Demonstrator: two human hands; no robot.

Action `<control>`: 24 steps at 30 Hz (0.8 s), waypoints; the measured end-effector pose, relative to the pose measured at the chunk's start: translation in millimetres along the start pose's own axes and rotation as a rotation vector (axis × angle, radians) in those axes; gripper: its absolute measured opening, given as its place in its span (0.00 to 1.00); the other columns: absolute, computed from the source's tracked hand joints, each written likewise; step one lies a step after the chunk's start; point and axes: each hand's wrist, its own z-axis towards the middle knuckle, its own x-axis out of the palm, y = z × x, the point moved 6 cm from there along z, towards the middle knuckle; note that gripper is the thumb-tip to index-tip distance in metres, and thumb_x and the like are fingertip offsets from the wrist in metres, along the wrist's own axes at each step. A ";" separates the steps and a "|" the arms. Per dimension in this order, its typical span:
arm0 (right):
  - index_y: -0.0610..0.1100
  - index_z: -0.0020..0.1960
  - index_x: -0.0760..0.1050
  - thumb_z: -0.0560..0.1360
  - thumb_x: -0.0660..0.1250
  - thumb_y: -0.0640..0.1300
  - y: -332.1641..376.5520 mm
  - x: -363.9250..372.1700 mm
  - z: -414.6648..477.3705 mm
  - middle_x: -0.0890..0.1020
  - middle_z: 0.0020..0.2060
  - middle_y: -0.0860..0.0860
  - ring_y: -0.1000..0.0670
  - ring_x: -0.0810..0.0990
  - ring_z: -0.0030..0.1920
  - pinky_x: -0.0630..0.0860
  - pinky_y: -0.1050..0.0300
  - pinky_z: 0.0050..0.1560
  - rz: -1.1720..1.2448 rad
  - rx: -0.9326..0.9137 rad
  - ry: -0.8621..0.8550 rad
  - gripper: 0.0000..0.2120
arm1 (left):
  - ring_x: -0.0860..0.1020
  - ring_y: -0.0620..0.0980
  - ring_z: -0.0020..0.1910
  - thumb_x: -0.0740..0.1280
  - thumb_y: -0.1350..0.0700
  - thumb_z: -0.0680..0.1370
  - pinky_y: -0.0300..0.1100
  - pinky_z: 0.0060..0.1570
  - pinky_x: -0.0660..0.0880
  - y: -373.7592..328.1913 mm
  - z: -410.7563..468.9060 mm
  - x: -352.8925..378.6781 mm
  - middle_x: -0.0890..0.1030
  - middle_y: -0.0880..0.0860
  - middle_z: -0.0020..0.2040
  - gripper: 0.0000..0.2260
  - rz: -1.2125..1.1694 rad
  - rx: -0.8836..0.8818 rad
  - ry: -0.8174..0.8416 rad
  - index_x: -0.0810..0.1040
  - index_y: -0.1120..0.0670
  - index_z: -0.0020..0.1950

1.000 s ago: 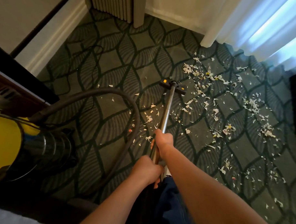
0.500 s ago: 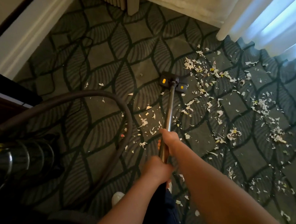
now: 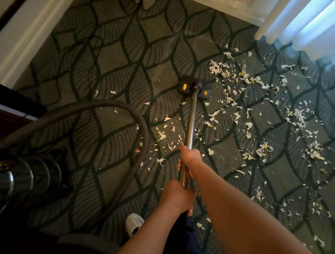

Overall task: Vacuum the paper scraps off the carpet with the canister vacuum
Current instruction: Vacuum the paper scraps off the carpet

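Observation:
Both hands hold the metal wand [image 3: 191,122] of the vacuum. My right hand [image 3: 190,157] grips it higher up the tube, my left hand [image 3: 176,196] grips it nearer my body. The dark floor head [image 3: 196,87] with two yellow marks lies flat on the patterned carpet [image 3: 123,75]. White and yellowish paper scraps [image 3: 237,77] lie thick to the right of the head and thinner around the wand. The grey hose [image 3: 112,106] arcs left to the canister [image 3: 28,177], dark and chrome with a yellow strip, at the left edge.
A white baseboard [image 3: 23,42] runs along the upper left, with a thin black cable [image 3: 88,59] looped on the carpet below it. White curtains [image 3: 301,23] hang at the upper right. A furniture leg [image 3: 149,2] stands at the top. My white shoe [image 3: 134,224] shows near the bottom.
The view has swung to the right and down, so the canister has slid toward the left edge. The floor head sits a little further from me, nearer the thick scraps. Both hands keep their hold.

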 end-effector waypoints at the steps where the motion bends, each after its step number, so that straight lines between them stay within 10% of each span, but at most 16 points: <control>1: 0.39 0.51 0.68 0.82 0.61 0.48 0.2 0.3 -0.6 0.75 0.31 0.47 0.50 0.73 0.27 0.75 0.56 0.29 -0.007 0.009 0.004 0.12 | 0.75 0.50 0.22 0.66 0.56 0.75 0.40 0.28 0.75 -1.1 -0.2 0.2 0.78 0.53 0.28 0.07 -0.007 -0.008 0.007 0.79 0.58 0.43; 24: 0.37 0.56 0.70 0.81 0.61 0.48 -10.3 24.3 -23.3 0.78 0.36 0.45 0.49 0.76 0.30 0.80 0.51 0.39 -0.119 -0.081 0.009 0.14 | 0.72 0.47 0.20 0.65 0.59 0.77 0.37 0.26 0.72 17.1 -35.7 -17.0 0.74 0.54 0.28 0.08 -0.194 -0.026 0.067 0.77 0.63 0.53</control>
